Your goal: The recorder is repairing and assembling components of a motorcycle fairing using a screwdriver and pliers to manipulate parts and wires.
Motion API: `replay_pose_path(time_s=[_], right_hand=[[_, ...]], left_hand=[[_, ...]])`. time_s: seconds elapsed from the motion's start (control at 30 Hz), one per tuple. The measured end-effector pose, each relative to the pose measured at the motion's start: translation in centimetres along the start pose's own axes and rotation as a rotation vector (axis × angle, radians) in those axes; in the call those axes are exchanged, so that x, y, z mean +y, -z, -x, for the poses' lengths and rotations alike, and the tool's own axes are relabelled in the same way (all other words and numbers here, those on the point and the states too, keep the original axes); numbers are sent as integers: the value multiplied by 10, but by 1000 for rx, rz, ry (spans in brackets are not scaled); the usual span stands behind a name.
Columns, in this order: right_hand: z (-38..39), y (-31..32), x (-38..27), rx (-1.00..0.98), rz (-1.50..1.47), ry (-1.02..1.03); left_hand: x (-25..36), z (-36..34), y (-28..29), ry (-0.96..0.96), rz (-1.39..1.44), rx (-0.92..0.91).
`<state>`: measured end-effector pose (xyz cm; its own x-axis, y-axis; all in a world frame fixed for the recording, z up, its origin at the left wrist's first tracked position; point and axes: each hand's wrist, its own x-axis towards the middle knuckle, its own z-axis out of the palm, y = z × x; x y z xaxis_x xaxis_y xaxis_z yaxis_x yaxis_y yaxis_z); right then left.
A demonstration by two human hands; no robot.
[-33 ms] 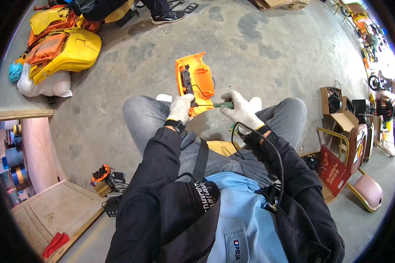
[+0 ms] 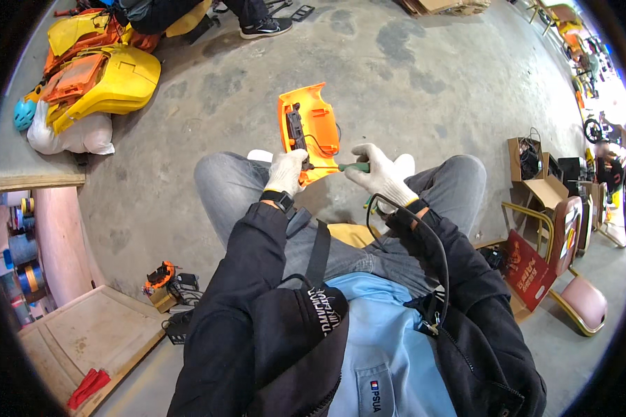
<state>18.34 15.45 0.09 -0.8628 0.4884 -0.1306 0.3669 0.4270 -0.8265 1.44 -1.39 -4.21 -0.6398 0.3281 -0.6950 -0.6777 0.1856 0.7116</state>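
An orange plastic shell [image 2: 323,128], hollow side up, is held out in front of me between my knees. Along its left inner side runs a black part [image 2: 295,126], and a thin dark cable curves across the inside. My left hand [image 2: 286,172], in a white glove, is closed on the shell's near left edge. In my gloved right hand [image 2: 381,175] is a screwdriver [image 2: 355,167] with a green handle. Its shaft points left, toward the black part by my left fingers; the tip is too small to make out.
Yellow and orange plastic body parts [image 2: 122,80] are piled at the far left, near another person's shoe [image 2: 266,27]. A wooden board [image 2: 83,340] lies at the lower left. Cardboard boxes [image 2: 525,158] and a chair [image 2: 567,233] stand at the right. A black cable [image 2: 444,257] loops over my right forearm.
My right hand has shifted very slightly to the left on the screwdriver handle. The shell and my left hand are in the same place.
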Motion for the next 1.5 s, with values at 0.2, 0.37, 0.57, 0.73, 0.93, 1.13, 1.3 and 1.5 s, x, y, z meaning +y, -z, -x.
replay_pose_path(time_s=[0.2,0.37,0.57,0.73,0.93,1.13,1.3,1.5], right_hand=[[-6,2,4,-179,50,-196],[-3,-2,14,-45,66,115],[-11,5,15,-160,-54,-246],[-10,5,25,-95,-24,-60],[-8,4,16,-12,89,100],[-6,12,2,-139,-62,-245],[-7,13,0,-123,59,31],[-5,14,-12,-46,43,-75]], left_hand=[[-6,-9,5,-60,-27,-45],[-10,-13,3,-31,-36,-8],[-7,-9,6,-52,-77,-54],[-7,-10,4,-27,-46,-40],[-5,-7,3,-47,-30,-66],[-3,-2,2,-86,-58,-52],[-3,-4,2,-86,-107,-53],[5,3,0,-22,-112,-60]])
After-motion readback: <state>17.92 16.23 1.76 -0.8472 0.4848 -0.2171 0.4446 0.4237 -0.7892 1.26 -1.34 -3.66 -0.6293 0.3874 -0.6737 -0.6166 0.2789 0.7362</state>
